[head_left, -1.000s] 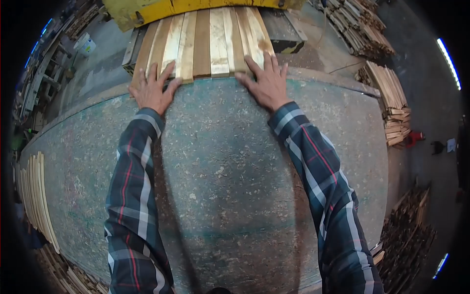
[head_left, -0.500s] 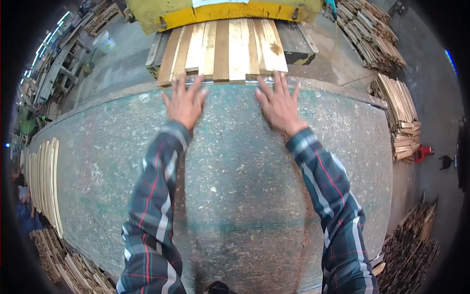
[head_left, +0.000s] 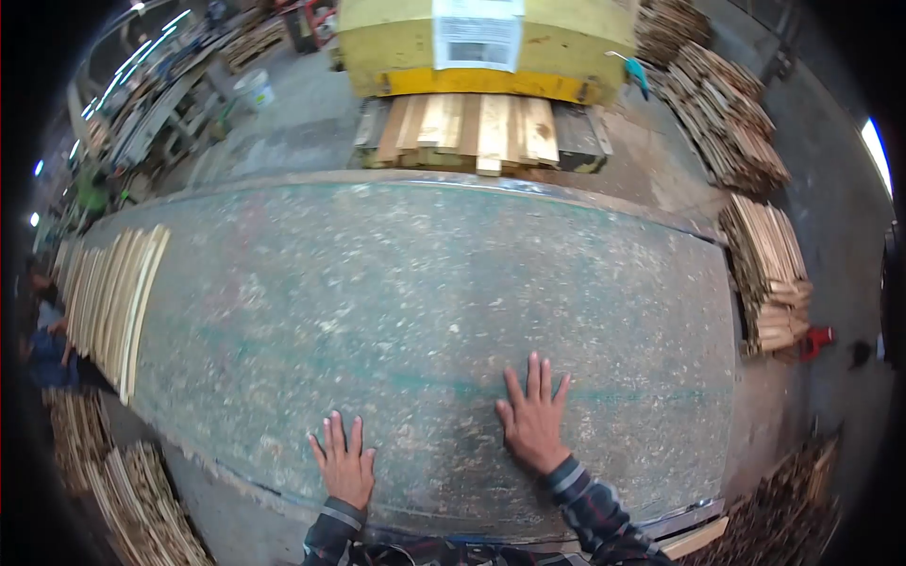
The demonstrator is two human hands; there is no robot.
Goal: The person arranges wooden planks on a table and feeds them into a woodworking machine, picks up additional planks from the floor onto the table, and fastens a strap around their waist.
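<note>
My left hand (head_left: 346, 464) is over the near part of the worn, chip-strewn table (head_left: 396, 302), fingers spread and holding nothing. To its right and a little farther forward, my right hand (head_left: 536, 420) is also open, palm down, with nothing in it. Whether the palms press on the surface I cannot tell. Beyond the far edge, a row of wooden strips (head_left: 467, 127) lies side by side under a yellow machine (head_left: 396, 47); their far ends are hidden in it. One pale strip sticks out nearer than the others.
More wooden strips (head_left: 109, 292) lie in a row at the table's left end. Stacks of wood (head_left: 722, 123) stand on the floor at right, with a second pile (head_left: 769, 269) nearer. Another person (head_left: 49, 344) is partly visible at far left. A white bucket (head_left: 253, 90) stands behind.
Both hands have come back from the strips' near ends to the near side of the table. The strips now lie farther under the machine. My view has shifted.
</note>
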